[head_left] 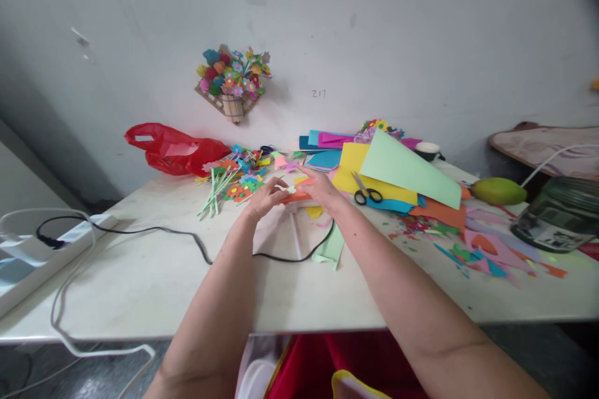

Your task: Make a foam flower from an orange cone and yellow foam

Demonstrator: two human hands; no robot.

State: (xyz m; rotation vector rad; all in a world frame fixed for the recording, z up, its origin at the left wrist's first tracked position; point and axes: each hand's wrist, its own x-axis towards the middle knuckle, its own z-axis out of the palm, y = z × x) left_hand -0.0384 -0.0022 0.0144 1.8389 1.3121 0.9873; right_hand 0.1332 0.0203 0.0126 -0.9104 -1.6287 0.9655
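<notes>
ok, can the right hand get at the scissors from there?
Likely yes: the scissors lie uncovered on the coloured sheets, near the right hand. That hand is at the orange piece, though.

Left forearm point(224, 290) and right forearm point(402, 280) bare, slim, creased near elbows, lol. Tiny dark spot point(354, 234) sat on right one. Deep red cloth point(304, 368) at lap, bright yellow edging point(335, 380), apron maybe, couldn't really tell.
</notes>
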